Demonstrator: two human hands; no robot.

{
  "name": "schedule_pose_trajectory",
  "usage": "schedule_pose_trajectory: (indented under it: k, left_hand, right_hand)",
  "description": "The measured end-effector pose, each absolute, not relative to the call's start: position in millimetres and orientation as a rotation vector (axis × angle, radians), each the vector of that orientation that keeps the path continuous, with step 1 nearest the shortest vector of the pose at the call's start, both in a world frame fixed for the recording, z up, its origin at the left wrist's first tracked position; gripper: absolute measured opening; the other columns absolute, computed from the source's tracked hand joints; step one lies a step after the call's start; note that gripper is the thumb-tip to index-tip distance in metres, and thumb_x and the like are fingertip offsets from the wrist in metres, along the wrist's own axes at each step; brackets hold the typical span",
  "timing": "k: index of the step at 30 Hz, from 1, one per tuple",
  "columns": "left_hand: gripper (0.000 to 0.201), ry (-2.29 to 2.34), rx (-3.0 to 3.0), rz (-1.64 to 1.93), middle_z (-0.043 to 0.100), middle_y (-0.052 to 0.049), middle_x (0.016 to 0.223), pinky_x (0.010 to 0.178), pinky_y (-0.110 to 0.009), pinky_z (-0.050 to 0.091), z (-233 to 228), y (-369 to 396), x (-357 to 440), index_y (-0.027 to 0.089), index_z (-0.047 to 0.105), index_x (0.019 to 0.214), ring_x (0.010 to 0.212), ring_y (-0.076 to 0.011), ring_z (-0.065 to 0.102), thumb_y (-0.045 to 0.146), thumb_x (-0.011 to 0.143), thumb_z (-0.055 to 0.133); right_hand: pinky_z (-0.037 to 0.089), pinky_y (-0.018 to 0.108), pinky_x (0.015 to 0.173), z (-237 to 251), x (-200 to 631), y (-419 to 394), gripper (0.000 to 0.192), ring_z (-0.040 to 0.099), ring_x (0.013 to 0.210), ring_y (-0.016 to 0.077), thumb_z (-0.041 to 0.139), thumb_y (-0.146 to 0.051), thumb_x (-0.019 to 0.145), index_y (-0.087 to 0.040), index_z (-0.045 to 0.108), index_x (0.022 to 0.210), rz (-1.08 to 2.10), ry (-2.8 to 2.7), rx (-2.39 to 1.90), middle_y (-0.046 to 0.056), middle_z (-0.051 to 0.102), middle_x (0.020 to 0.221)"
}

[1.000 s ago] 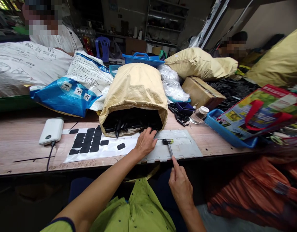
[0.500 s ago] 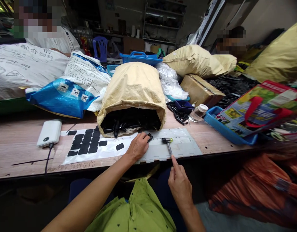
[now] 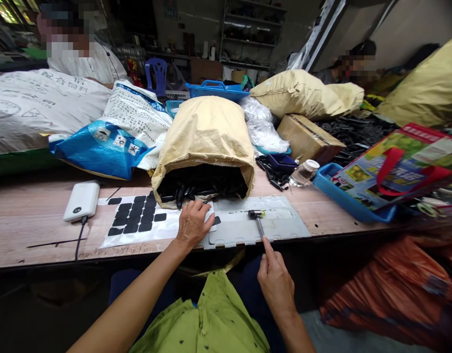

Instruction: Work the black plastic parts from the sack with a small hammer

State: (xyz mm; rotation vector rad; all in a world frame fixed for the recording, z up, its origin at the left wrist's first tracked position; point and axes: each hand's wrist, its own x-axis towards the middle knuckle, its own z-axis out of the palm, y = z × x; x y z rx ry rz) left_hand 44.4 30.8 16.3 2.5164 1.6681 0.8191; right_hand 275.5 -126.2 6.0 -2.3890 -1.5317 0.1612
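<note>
I see both forearms bare, no gloves, no watch, no rings that I can make out. Left hand point(image 3: 192, 223) and right hand point(image 3: 275, 282) uncovered, nails short as far as I can tell. Lime-green garment point(image 3: 207, 321) below, fabric creased and folded, scattered with small dark specks. Dark blue clothing point(image 3: 244, 284) shows behind the green, between the arms. Sleeve ends are out of view.

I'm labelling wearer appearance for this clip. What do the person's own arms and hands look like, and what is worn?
Both forearms are bare, with no gloves, watch or rings visible on the left hand or right hand. The left arm shows a short lime-green sleeve at the bottom edge. The same lime-green garment, flecked with small dark spots, lies between the arms.
</note>
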Motion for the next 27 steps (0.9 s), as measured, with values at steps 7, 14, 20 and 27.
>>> schedule_pose_trajectory:
  k: [7, 14, 20, 27]
  left_hand:
    - [0.030, 1.851, 2.339, 0.678, 0.065, -0.019, 0.098, 0.091, -0.051, 0.034, 21.3, 70.1, 80.7, 0.014, 0.080, 0.092, 0.109, -0.0380, 0.050, 0.037, 0.089, 0.062]
    - [0.031, 2.080, 2.282, 0.537, 0.072, -0.017, 0.098, 0.089, -0.049, 0.032, 18.6, 79.3, 87.6, 0.017, 0.082, 0.090, 0.104, -0.0354, 0.053, 0.040, 0.091, 0.060]
    - [0.028, 1.934, 2.461, 0.646, 0.071, -0.013, 0.090, 0.082, -0.046, 0.033, 17.9, 55.7, 71.4, 0.019, 0.080, 0.081, 0.098, -0.0328, 0.054, 0.039, 0.091, 0.064]
    - [0.025, 1.669, 2.666, 0.813, 0.068, -0.008, 0.084, 0.081, -0.042, 0.034, 14.0, 16.5, 43.4, 0.023, 0.079, 0.087, 0.090, -0.0279, 0.054, 0.040, 0.096, 0.062]
  right_hand:
    - [0.036, 0.023, 0.056, 2.2, 276.4, -127.3, 0.053, 0.061, 0.074, 0.0131, 0.046, -0.017, 0.103, -0.028, 0.045, 0.155, 0.128, -1.551, -2.366, 0.002, 0.063, 0.096]
    - [0.036, 0.021, 0.053, -1.1, 276.5, -127.9, 0.054, 0.061, 0.071, 0.0124, 0.051, -0.016, 0.101, -0.029, 0.048, 0.153, 0.071, -1.550, -2.333, 0.002, 0.062, 0.093]
    - [0.036, 0.022, 0.052, -0.3, 276.3, -128.3, 0.054, 0.060, 0.069, 0.0129, 0.050, -0.017, 0.101, -0.029, 0.048, 0.153, 0.055, -1.557, -2.327, 0.002, 0.062, 0.092]
    - [0.036, 0.023, 0.052, 1.7, 277.4, -127.9, 0.053, 0.060, 0.070, 0.0139, 0.048, -0.017, 0.101, -0.028, 0.049, 0.153, 0.085, -1.567, -2.318, 0.003, 0.063, 0.094]
